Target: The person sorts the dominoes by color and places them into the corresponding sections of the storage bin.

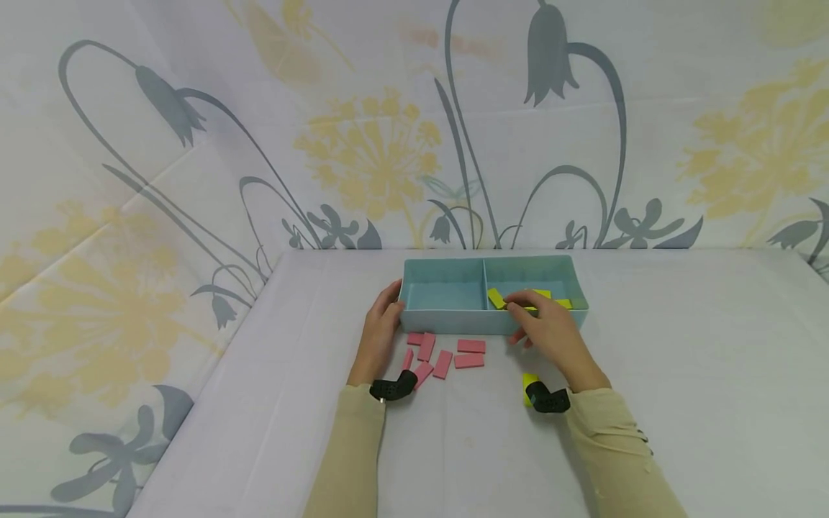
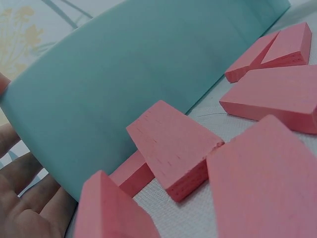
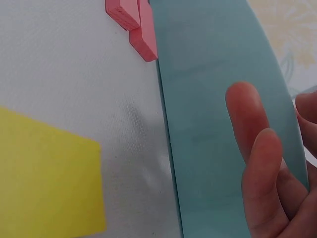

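A light blue box (image 1: pixel 435 321) with two compartments stands on the table. My left hand (image 1: pixel 381 327) grips its left end, with the thumb at the rim and fingers (image 2: pixel 47 198) around the outside. My right hand (image 1: pixel 550 331) reaches over the front rim into the right compartment, its fingertips right beside a tilted yellow block (image 1: pixel 496 298). Two of its fingers (image 3: pixel 247 116) hang outside the front wall. I cannot tell whether thumb and forefinger pinch a block. More yellow blocks (image 1: pixel 562 303) lie in that compartment, partly hidden by the hand.
Several pink blocks (image 1: pixel 443 364) lie scattered before the box, some leaning on one another (image 2: pixel 173 148). Another yellow block (image 3: pixel 49 178) lies on the table below the right wrist, partly covered by the wrist camera (image 1: pixel 547 398) in the head view. A flower-patterned cloth (image 1: pixel 382 158) hangs behind.
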A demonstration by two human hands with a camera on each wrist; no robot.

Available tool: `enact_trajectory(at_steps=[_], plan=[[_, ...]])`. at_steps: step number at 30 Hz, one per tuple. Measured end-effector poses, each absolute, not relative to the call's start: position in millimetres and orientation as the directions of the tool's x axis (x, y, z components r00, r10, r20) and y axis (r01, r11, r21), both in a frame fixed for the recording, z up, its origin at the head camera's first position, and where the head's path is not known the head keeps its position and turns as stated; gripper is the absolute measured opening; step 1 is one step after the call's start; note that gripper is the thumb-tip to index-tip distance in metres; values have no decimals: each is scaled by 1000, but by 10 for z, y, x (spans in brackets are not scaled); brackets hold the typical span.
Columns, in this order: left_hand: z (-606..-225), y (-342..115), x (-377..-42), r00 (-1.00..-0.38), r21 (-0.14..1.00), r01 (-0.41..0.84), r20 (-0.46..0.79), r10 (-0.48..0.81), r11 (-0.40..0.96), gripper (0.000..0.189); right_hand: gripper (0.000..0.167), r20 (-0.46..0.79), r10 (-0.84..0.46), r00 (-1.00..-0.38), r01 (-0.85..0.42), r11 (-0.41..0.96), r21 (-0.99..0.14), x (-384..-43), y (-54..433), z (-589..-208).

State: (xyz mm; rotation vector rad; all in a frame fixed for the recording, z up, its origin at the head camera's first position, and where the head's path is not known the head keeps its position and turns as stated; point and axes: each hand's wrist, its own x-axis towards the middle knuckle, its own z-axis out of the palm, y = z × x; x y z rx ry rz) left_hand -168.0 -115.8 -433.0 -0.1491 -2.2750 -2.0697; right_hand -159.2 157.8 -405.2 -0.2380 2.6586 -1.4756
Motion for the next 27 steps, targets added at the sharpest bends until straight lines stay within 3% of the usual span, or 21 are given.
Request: enact_trajectory(at_steps=[8,27], plan=[[-4475,-1174,-1757,-994,986,110,110,6,125,43,37,9,-212,-977,-118,503,-856,-1592,1618,-4041],[-4218,-1126,-1606,-996,988,85,82,29,125,45,37,71,-327,-942,-177,308,-935,-1581,1727,-3973]])
